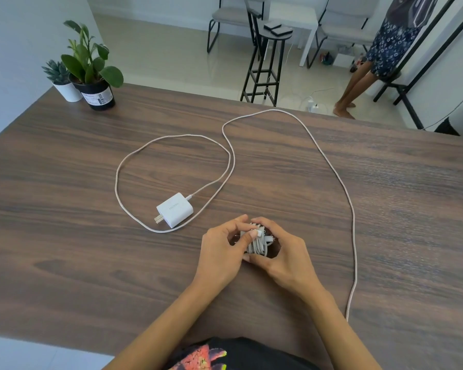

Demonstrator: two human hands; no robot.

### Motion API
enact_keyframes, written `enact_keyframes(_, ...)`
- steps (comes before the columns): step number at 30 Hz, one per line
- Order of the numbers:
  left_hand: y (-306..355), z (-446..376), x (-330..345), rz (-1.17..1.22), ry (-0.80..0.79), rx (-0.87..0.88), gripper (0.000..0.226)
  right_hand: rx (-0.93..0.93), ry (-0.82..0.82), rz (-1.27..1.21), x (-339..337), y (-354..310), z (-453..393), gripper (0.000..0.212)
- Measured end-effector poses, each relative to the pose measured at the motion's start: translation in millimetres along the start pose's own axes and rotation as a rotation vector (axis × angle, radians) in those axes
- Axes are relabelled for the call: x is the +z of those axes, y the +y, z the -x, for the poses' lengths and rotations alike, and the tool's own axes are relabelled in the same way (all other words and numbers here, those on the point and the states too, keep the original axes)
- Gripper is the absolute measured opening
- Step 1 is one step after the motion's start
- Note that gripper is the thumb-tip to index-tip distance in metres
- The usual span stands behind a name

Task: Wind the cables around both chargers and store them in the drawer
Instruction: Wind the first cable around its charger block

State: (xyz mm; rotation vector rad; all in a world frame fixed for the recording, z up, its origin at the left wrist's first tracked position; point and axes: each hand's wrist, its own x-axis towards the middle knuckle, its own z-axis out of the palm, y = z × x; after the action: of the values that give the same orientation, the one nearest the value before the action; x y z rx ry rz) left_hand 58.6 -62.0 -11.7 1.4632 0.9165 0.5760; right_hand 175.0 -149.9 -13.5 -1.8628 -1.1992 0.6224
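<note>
Holding: a wound charger is cupped between both hands just above the tabletop, at about 6 o'clock in the view.
Left hand: the left hand is clenched around the bundle from its 9 o'clock side, and the thumb is pressed onto the cable's plug end on top of the coils.
Right hand: the right hand is curled around the bundle from 3 o'clock, with the fingers hooked over the top and the thumb underneath.
Bundle handling: the bundle is judged light and compact; the smooth white coils are likely springy, so the loose plug end should be kept pinned or tucked under a turn, or the winding may slacken.
Second charger: an unwound white charger is laid flat on the tabletop at 10 o'clock from the hands, prongs pointed toward 8 o'clock.
Second cable: its braided cable is looped around the block, swept out toward 12 o'clock and run down past the right hand to the near edge.
Second cable handling: the cable is judged soft, limp and long; the rigid block is best gripped by its flat sides, and the cable drawn in close to the connector.
Drawer: no drawer is seen.
Progress: one charger is judged nearly finished, the other not yet begun.
</note>
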Motion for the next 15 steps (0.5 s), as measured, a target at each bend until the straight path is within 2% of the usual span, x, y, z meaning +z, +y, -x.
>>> enact_keyframes(15, 8.3, 1.9, -7.2, -0.242, 0.114, 0.006, 0.005, 0.035, 0.021, -0.013, 2.7, 4.3, 2.5, 0.058)
